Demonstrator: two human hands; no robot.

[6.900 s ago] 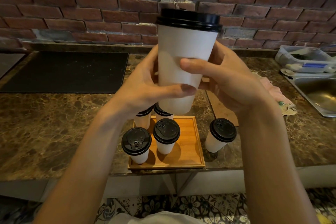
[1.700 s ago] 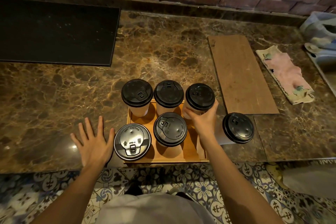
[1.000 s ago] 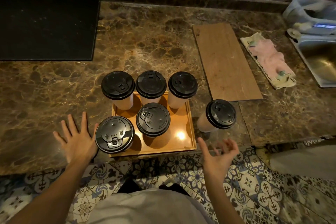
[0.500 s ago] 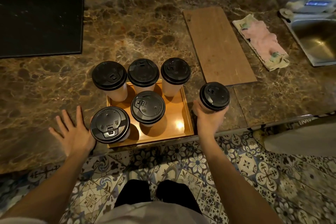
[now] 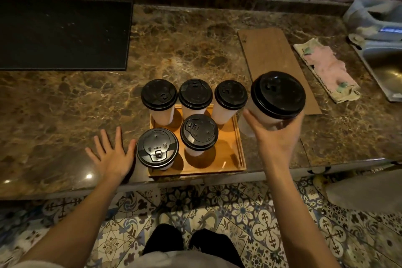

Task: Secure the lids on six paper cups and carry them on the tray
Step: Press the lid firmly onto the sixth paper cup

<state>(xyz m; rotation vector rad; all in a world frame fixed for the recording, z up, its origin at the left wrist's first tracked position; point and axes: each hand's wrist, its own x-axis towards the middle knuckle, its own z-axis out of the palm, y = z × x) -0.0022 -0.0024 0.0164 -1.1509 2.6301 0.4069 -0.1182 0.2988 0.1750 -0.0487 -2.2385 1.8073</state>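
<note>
Right hand (image 5: 276, 137): fingers wrapped round the side of the sixth cup (image 5: 274, 104), which is raised clear of the countertop (image 5: 65, 111), to the right of the tray (image 5: 238, 150)
Sixth cup: white paper, black lid (image 5: 278, 94) seated on its rim, tilted slightly toward the camera
Left hand (image 5: 113, 156): fingers spread and extended, palm down on the countertop, thumb just beside the front-left cup (image 5: 157, 148); it grips nothing
Tray: wooden, near the front edge of the countertop; front-right corner unoccupied
Cups on tray: five, all with black lids; three in the back row (image 5: 194, 95), front-left cup and front-middle cup (image 5: 199, 132) in the front row
Wooden board (image 5: 272, 56): flat on the countertop behind the raised cup
Cloth (image 5: 326, 69): pink and cream, right of the board
Sink (image 5: 385, 67): at the right edge
Black mat (image 5: 63, 32): back left of the countertop
</note>
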